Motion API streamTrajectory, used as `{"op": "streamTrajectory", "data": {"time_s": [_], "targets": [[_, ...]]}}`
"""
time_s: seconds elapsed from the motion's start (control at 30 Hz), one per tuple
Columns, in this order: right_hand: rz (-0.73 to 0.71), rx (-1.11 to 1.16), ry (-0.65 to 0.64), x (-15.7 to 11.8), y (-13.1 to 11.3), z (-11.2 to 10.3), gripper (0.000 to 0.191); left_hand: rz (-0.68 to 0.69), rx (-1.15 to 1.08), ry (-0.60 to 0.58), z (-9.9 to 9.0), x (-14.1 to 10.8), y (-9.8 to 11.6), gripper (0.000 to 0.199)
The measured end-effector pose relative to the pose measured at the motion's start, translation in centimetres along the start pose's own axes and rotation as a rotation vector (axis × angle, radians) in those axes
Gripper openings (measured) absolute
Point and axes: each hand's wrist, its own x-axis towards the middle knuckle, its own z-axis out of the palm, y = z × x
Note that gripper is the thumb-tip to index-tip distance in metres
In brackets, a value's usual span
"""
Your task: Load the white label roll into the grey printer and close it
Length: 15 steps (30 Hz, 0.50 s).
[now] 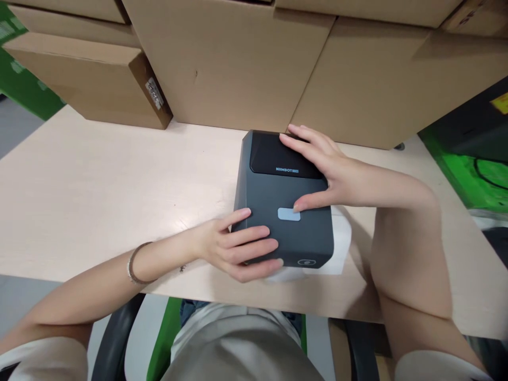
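Note:
A dark grey label printer (273, 196) with a glossy black panel and a light blue button stands on the pale wooden table (99, 185). My left hand (242, 246) lies against its lower left side, fingers spread over the top surface. Across the upper right of the printer rests my right hand (321, 164), fingers apart, its thumb touching the edge of the blue button. White paper (341, 238) shows from beneath the printer on the right.
Large cardboard boxes (238, 63) line the back of the table. A flatter box (87, 79) with a label stands at the back left. Beyond the right edge is a green surface (476, 180) with a black cable. Chair armrests flank my lap.

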Motion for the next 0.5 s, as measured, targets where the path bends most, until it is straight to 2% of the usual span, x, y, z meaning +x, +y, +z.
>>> {"op": "streamTrajectory", "data": {"time_s": [0.03,0.1,0.27,0.33,0.4,0.5], "targets": [[-0.001,-0.004,0.001,0.0,-0.1,0.0,0.109,0.089,0.013,-0.082,-0.7,0.5,0.6,0.016],[-0.001,-0.009,0.000,-0.1,-0.3,0.1,0.110,0.174,0.039,-0.163,-1.5,1.2,1.4,0.008],[0.003,-0.012,0.003,0.0,-0.3,0.1,0.110,0.236,0.105,-0.171,-1.5,1.4,1.9,0.002],[-0.001,-0.018,0.007,-0.3,-0.3,0.1,0.109,0.215,0.102,-0.170,-1.4,1.3,1.7,0.007],[0.005,-0.035,0.018,-0.7,-0.7,0.2,0.105,0.130,0.102,-0.119,-1.2,1.0,1.1,0.017],[0.039,-0.089,0.047,-1.6,-2.3,0.4,0.089,-0.009,0.152,0.092,-0.8,0.0,-0.5,0.030]]}}
